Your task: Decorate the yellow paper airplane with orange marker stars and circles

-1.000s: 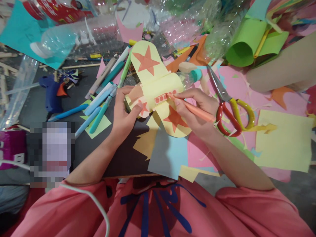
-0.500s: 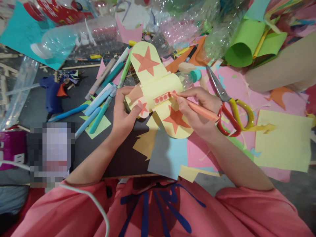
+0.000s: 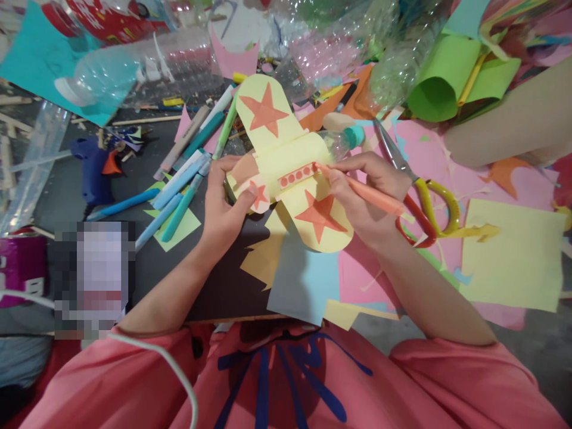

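Tightly pinched right-hand fingers (image 3: 340, 189) around orange marker (image 3: 366, 192).

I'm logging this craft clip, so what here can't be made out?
Head view:
- Tip of the orange marker pen: hidden by the yellow paper plane with red stars.
- Right hand covers the red-handled scissors partly.
- Left hand palm: turned away.
- Pixelated block: blurred out.

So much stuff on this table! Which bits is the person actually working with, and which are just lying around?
In use: paper plane, held by the left hand; orange marker in the right hand, tip at the plane's dotted strip.

Lying about: scissors, blue markers, glue gun, plastic bottles, green paper roll.
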Demonstrator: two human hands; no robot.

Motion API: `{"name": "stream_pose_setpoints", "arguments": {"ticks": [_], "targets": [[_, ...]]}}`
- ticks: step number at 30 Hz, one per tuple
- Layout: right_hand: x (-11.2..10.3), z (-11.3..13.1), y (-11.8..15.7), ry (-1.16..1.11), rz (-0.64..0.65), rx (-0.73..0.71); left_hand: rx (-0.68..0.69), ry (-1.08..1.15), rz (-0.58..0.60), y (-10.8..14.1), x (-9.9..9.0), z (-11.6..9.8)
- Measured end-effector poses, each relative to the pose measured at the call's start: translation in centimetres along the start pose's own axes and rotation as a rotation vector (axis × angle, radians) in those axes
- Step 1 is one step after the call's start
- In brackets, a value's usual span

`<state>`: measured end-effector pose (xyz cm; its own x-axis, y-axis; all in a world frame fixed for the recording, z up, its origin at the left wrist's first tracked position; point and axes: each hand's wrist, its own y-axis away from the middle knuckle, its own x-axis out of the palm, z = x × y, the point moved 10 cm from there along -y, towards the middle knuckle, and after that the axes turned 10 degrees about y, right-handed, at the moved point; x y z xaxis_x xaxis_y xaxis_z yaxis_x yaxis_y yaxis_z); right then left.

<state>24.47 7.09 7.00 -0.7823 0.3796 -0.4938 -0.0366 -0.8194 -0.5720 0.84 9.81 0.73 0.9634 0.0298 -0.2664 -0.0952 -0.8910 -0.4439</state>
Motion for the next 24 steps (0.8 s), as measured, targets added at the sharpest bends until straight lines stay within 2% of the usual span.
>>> {"name": "stream_pose_setpoints", "arguments": {"ticks": [8, 24], "targets": [[-0.2, -0.2, 0.1, -0.046, -0.021, 0.011, -0.011, 0.009, -0.001, 0.0, 0.0, 0.3], [-0.9, -1.1, 0.1, 0.003, -0.088, 0.034, 0.003, 0.011, -0.008, 0.0, -0.1, 0.4]]}}
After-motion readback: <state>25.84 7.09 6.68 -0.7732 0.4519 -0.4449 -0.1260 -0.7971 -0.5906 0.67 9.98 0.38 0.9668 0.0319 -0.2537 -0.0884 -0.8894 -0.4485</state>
